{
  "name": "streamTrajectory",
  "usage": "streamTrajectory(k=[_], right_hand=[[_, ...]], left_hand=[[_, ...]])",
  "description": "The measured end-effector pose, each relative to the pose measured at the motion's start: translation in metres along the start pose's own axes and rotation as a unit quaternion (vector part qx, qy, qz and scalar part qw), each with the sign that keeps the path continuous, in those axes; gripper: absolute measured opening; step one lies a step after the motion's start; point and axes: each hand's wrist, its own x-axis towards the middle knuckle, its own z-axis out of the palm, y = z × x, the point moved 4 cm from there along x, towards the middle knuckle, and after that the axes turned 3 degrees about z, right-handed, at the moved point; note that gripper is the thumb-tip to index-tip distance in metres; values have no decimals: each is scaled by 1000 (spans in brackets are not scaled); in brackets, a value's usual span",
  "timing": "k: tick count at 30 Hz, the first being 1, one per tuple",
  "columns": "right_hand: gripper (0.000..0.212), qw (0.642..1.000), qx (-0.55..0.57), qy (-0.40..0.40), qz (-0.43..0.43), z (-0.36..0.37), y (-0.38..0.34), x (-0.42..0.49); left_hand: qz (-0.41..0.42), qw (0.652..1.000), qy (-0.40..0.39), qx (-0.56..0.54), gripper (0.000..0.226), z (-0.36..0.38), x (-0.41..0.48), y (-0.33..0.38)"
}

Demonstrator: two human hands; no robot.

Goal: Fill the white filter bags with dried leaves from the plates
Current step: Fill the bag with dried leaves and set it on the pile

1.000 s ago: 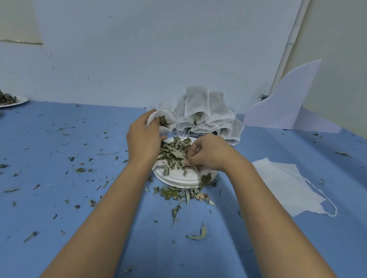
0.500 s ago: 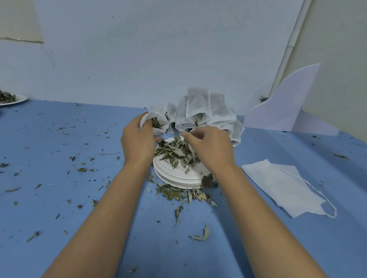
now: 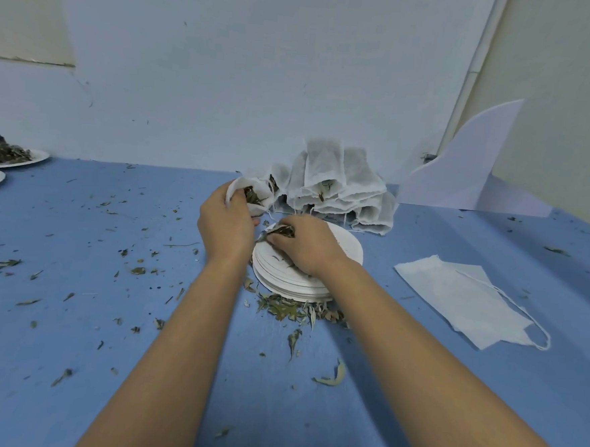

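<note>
Nearest, two bare forearms reach over the blue table [image 3: 69, 329], which is strewn with leaf crumbs; a spill of loose leaves [image 3: 291, 308] lies just against the near edge of the stack of white plates [image 3: 349, 248]; on top of that stack the right hand [image 3: 302, 250] rests knuckles up, fingers curled round a small clump of dried leaves [image 3: 279, 230]; just beside it and a little farther, the left hand [image 3: 225, 223] grips the filter bag [image 3: 250, 189] by its bunched rim, mouth turned toward the right hand, some leaf showing inside; well apart to the right, a few flat empty bags [image 3: 456, 297] lie on the table; behind the plates a heap of filled bags [image 3: 334, 187] leans at the wall; at the far left two more plates [image 3: 38, 155] carry leaves

The job looks well under way but unfinished: many bags are filled, the held bag seems partly full, the top plate is almost bare, and the empty bags and far plates remain; what lies under the right palm is hidden; how full the held bag is cannot be judged; the filled bags overlap too much to count; the far plates are cut off by the frame
</note>
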Motion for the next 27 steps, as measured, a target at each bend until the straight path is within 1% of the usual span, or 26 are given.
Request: streamTrajectory(k=[1,3,6,7,9,10,11,12,13,14,15,16,17,18,20,22,23,25,27], right_hand=[[26,1000,-3,25,-1,-4,1,-1],[22,998,-20,53,16,-9,5,-2],[26,998,-23,38,36,-13,9,-2],[33,999,-31,24,34,-15,10,-3],[56,996,-84,5,27,-21,11,-7],[65,993,-117,17,24,-26,10,-10],[69,989,-139,46,14,-33,8,-15],[68,987,-141,79,-5,-41,6,-20],[61,987,-119,98,-36,-49,3,-25],[49,991,-78,92,-65,-55,0,-30],[37,994,-33,64,-81,-59,-3,-34],[28,996,-11,28,-82,-62,-5,-39],[25,997,-17,-2,-75,-63,-6,-42],[27,997,-42,-28,-62,-64,-6,-45],[40,990,-107,-94,-8,-67,-3,-52],[49,968,-167,-175,59,-68,2,-60],[50,956,-196,-201,83,-67,4,-64],[50,944,-229,-215,96,-65,4,-68],[49,943,-226,-225,94,-60,1,-68]], left_hand=[[1,1000,-3,2,27,0,0,0],[3,1000,-5,7,27,1,-1,1],[5,1000,-5,12,26,1,-1,2],[6,1000,-6,16,25,1,-1,3],[7,1000,-10,20,25,1,-2,3],[8,1000,-11,19,25,1,-2,4],[10,1000,-12,16,25,2,-3,6],[13,1000,-14,11,25,2,-3,7],[18,1000,-19,7,25,3,-3,8],[23,999,-26,6,25,4,-4,9],[29,999,-35,6,26,6,-5,10],[32,999,-43,7,27,8,-7,10],[35,998,-49,7,29,10,-7,10],[36,998,-54,8,30,12,-8,9],[37,997,-60,11,31,14,-9,7],[35,998,-56,10,31,13,-9,6],[32,998,-52,6,30,13,-8,6],[25,999,-47,4,28,11,-7,4],[25,999,-44,5,27,10,-6,4]])
